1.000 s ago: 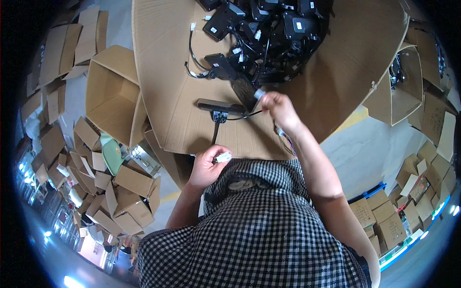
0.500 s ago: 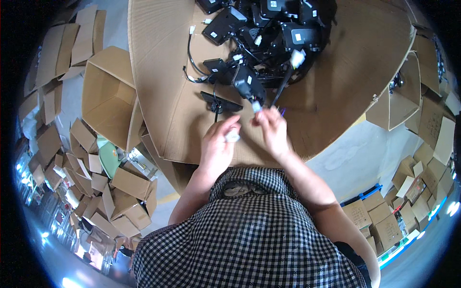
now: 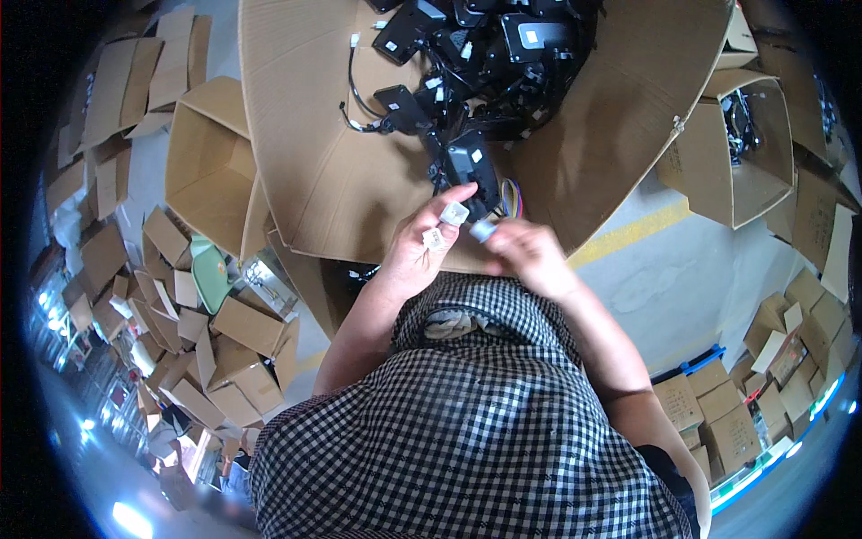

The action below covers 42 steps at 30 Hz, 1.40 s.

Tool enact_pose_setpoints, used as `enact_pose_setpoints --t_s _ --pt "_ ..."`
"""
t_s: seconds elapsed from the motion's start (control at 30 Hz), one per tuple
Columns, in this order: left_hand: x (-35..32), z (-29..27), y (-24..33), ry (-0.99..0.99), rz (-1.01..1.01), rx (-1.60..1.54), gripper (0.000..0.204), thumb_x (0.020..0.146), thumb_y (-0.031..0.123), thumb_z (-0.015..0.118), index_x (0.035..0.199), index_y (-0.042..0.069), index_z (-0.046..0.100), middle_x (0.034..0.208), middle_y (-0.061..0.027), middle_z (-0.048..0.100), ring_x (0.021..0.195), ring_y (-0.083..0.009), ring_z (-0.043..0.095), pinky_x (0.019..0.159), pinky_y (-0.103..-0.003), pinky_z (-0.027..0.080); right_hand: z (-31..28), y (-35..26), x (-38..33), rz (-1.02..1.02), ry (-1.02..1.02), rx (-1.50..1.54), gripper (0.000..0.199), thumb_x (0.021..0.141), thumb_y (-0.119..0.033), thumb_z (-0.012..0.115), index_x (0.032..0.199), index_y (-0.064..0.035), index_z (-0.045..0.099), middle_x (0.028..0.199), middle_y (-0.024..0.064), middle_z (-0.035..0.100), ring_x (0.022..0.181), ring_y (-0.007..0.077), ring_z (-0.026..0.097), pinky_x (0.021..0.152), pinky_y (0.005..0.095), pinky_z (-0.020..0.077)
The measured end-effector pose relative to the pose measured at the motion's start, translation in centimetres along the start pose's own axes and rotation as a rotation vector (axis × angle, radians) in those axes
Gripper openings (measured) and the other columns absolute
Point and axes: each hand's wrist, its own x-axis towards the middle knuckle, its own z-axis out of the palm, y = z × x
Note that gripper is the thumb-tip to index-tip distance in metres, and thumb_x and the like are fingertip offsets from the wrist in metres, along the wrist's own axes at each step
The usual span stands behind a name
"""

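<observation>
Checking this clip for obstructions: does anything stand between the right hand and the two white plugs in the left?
Only the pale plug at the fingertips of the right hand lies between it and the white plugs in the left hand. Nothing else visible does; the nearest black device lies beyond them.

Viewed from the floor, no text is legible. One small white rectangular label is affixed to the nearest flat black plastic unit; a second white label marks a black rectangular unit behind it. Brown cardboard cartons carry indistinct dark print.
</observation>
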Motion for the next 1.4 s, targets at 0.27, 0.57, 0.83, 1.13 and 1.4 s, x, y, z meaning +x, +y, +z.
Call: enact_pose_setpoints --t_s 0.27,0.57,0.83,1.13,1.4 --pt "-2.0 0.5 0.0 0.097 0.060 0.281 0.025 0.087 0.008 0.056 0.113 0.005 0.057 0.097 -0.0097 0.065 0.087 -0.0197 0.063 0.079 -0.030 0.049 -0.1 -8.3 -1.9 -0.268 -0.047 -0.714 0.023 0.090 -0.026 0.053 0.082 -0.0057 0.061 0.062 0.0113 0.056 0.057 0.0209 0.058 0.053 0.0352 0.0447" --pt "-4.8 -0.4 -0.5 -0.115 0.198 0.633 0.030 0.078 0.009 0.062 0.107 0.009 0.057 0.091 -0.0094 0.065 0.082 -0.0277 0.063 0.073 -0.038 0.048 -0.6 -5.0 0.0 -0.003 -0.507 -0.423 0.023 0.089 -0.026 0.057 0.093 -0.0041 0.065 0.076 0.0079 0.064 0.072 0.0127 0.059 0.066 0.0295 0.0461" --pt "-6.3 0.6 -0.3 -0.146 0.176 0.615 0.034 0.075 0.013 0.063 0.109 0.015 0.058 0.081 -0.0034 0.064 0.079 -0.0234 0.061 0.074 -0.036 0.046 2.5 -2.3 10.4 -0.303 0.120 -1.304 0.038 0.084 -0.035 0.058 0.109 -0.0064 0.060 0.104 0.0178 0.057 0.099 0.0336 0.056 0.085 0.0414 0.0450" --pt "-6.1 -1.6 1.1 -0.179 0.238 0.559 0.031 0.077 0.016 0.066 0.107 0.011 0.057 0.089 -0.0058 0.062 0.081 -0.0239 0.059 0.076 -0.037 0.046 0.8 2.1 13.8 -0.116 0.296 0.200 0.015 0.093 -0.003 0.043 0.103 -0.0030 0.055 0.090 0.0055 0.062 0.082 0.0147 0.061 0.070 0.0310 0.0516" --pt "-3.9 -4.3 0.9 -0.115 -0.186 0.240 0.023 0.087 0.011 0.057 0.109 0.003 0.055 0.095 -0.0102 0.061 0.086 -0.0188 0.058 0.073 -0.031 0.046 1.5 5.5 10.4 -0.124 0.194 -0.391 0.043 0.092 -0.028 0.053 0.125 -0.0014 0.048 0.105 0.0106 0.060 0.097 0.0152 0.056 0.085 0.0286 0.0458"
